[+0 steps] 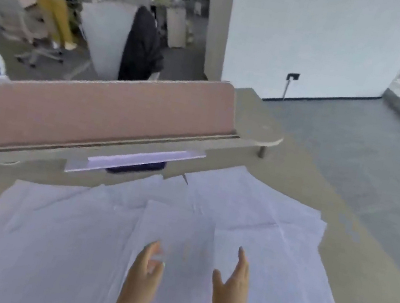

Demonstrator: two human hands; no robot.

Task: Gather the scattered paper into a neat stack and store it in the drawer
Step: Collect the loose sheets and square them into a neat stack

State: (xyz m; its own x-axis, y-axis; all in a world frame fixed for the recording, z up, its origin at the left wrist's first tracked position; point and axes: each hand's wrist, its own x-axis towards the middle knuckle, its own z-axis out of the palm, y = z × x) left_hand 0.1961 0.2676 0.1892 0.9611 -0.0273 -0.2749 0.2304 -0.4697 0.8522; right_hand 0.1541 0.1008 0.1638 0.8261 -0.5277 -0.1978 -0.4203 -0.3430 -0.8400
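Observation:
Several white paper sheets [67, 229] lie scattered and overlapping across the beige desk [352, 253], from the left edge to the right. My left hand [146, 267] hovers just above the middle sheets, fingers loosely curled and apart, holding nothing. My right hand [234, 283] is beside it, palm turned inward, fingers spread and empty. A gap of paper shows between the two hands. No drawer is in view.
A pink partition panel [92, 116] runs along the desk's far edge. A single sheet [144, 160] rests over a dark object [137, 168] at its foot. Beyond are a person in yellow trousers [55, 13], office chairs, a white wall and grey floor [353, 151].

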